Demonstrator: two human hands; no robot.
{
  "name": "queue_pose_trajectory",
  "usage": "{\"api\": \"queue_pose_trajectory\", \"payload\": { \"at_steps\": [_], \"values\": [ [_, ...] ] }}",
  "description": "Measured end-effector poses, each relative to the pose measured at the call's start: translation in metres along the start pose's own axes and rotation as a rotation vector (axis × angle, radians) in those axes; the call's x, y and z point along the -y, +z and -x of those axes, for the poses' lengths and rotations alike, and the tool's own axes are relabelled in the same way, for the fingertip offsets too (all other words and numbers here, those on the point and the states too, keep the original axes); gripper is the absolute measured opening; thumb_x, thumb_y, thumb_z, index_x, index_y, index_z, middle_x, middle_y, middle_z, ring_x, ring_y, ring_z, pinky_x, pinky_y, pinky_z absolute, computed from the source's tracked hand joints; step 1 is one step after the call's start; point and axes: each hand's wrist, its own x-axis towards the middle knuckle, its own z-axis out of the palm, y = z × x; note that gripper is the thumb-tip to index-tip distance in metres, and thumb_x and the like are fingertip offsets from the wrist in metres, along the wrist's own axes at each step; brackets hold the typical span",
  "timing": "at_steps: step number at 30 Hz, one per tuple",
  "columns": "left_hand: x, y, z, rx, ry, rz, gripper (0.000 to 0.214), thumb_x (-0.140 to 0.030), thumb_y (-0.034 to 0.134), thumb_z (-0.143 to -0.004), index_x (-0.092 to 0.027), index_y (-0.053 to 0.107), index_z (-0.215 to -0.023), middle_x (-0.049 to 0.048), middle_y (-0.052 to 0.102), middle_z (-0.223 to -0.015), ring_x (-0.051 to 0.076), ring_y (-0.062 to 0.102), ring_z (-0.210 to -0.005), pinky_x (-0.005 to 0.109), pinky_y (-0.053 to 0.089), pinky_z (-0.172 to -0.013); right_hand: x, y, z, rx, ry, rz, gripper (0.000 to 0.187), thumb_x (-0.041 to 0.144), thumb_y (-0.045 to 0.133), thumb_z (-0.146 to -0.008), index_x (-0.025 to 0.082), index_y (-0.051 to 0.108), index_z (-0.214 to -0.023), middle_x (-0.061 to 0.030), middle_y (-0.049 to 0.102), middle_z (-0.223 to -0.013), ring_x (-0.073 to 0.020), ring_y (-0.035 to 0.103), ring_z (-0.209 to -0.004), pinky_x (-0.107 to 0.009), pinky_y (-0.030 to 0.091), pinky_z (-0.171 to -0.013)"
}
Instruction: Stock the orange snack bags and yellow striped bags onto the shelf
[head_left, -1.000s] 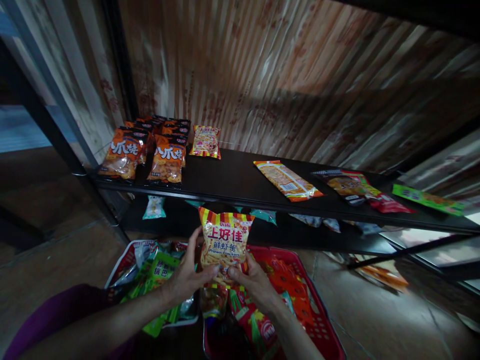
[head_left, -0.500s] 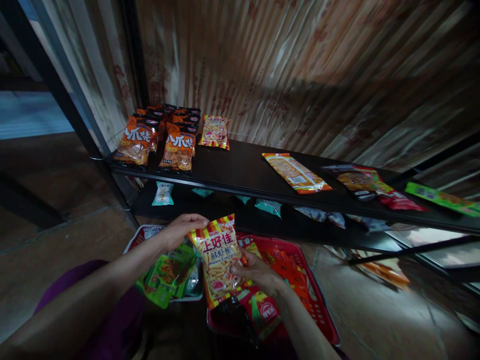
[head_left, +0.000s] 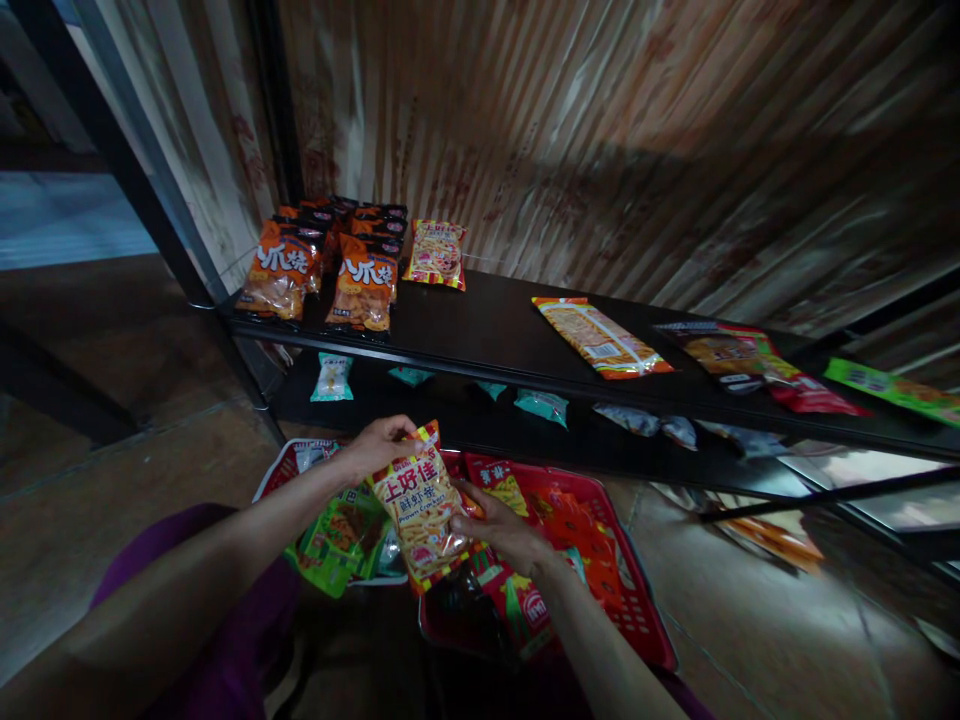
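Between my two hands is a yellow and red bag of prawn crackers (head_left: 424, 515), its printed front facing me. My left hand (head_left: 382, 445) grips its upper left edge, fingers closed. Low on its right side, my right hand (head_left: 499, 530) is closed on it, thumb over the front. The bag hangs above the gap between two baskets. Behind it, a similar prawn cracker bag (head_left: 436, 255) leans upright on the black upper shelf (head_left: 480, 325), beside orange snack bags (head_left: 364, 285) standing in rows.
A red basket (head_left: 660, 640) with red and orange packets sits below on the right. Another basket (head_left: 274, 470) holds green bags (head_left: 337, 535) on the left. Flat packets, including a yellow one (head_left: 600, 338), lie along the upper shelf. Teal packets (head_left: 544, 405) are on the lower shelf.
The prawn cracker bag, held in both hands, has shifted slightly left and tilted more. The camera view has moved a little; the shelf items look unmoved.
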Motion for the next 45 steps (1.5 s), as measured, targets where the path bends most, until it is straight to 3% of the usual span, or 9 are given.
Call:
{"api": "queue_pose_trajectory", "payload": {
  "at_steps": [4,9,16,24,32,41,45],
  "values": [
    [-0.007,-0.005,0.001,-0.118,0.019,0.048,0.022,-0.035,0.07,-0.065,-0.019,0.056,-0.071,-0.0031,0.061,-0.065,0.009,0.054,-0.055,0.021,0.041,-0.054,-0.01,-0.01,-0.005,-0.157,-0.019,-0.183,0.042,0.031,0.077,-0.069,0.023,0.064,-0.108,-0.0042,0.071,-0.103,-0.0188,0.066,-0.095,-0.032,0.051,-0.082],
    [-0.01,-0.006,0.001,-0.152,0.033,0.151,0.026,-0.034,0.073,-0.062,-0.019,0.053,-0.072,-0.0023,0.063,-0.069,0.01,0.056,-0.059,0.021,0.044,-0.057,-0.021,-0.008,-0.009,-0.319,-0.051,-0.392,0.023,0.03,0.079,-0.066,0.022,0.068,-0.084,-0.0007,0.073,-0.091,-0.0159,0.067,-0.08,-0.027,0.052,-0.067],
    [-0.009,-0.003,0.001,-0.157,0.029,0.195,0.039,-0.041,0.075,-0.061,-0.019,0.065,-0.092,-0.0001,0.068,-0.078,0.012,0.06,-0.066,0.023,0.047,-0.062,-0.021,0.009,-0.008,-0.321,-0.054,-0.412,0.036,0.049,0.067,-0.075,0.018,0.066,-0.093,-0.0049,0.072,-0.093,-0.0171,0.066,-0.079,-0.027,0.05,-0.062],
    [-0.006,-0.007,-0.008,-0.41,-0.034,0.253,0.033,-0.045,0.072,-0.058,-0.016,0.063,-0.071,-0.0031,0.06,-0.054,0.01,0.052,-0.046,0.022,0.04,-0.047,-0.026,0.012,-0.007,-0.335,-0.031,-0.429,0.039,0.051,0.074,-0.066,0.02,0.065,-0.088,-0.0034,0.071,-0.081,-0.0192,0.065,-0.074,-0.033,0.051,-0.066],
    [-0.008,-0.01,-0.009,-0.366,-0.032,0.085,0.024,-0.039,0.067,-0.065,-0.016,0.066,-0.069,-0.0009,0.06,-0.057,0.01,0.051,-0.048,0.021,0.039,-0.047,-0.024,0.013,-0.003,-0.28,0.003,-0.458,0.037,0.05,0.071,-0.069,0.02,0.065,-0.091,-0.0058,0.073,-0.093,-0.0242,0.065,-0.095,-0.041,0.049,-0.082],
    [-0.007,-0.026,-0.007,-0.159,-0.071,-0.048,0.021,-0.035,0.069,-0.065,-0.015,0.068,-0.067,0.0008,0.064,-0.063,0.01,0.053,-0.056,0.021,0.039,-0.056,-0.027,0.005,-0.003,-0.382,0.024,-0.606,0.03,0.041,0.073,-0.071,0.023,0.066,-0.094,-0.003,0.074,-0.093,-0.0214,0.068,-0.086,-0.042,0.051,-0.083],
    [-0.006,-0.031,-0.005,-0.152,-0.09,-0.09,0.019,-0.033,0.068,-0.064,-0.014,0.069,-0.07,0.0017,0.066,-0.065,0.012,0.056,-0.06,0.022,0.04,-0.058,-0.031,-0.003,-0.004,-0.39,0.033,-0.63,0.026,0.038,0.069,-0.076,0.022,0.066,-0.097,-0.0025,0.075,-0.093,-0.0198,0.068,-0.084,-0.04,0.052,-0.084]
  ]
}}
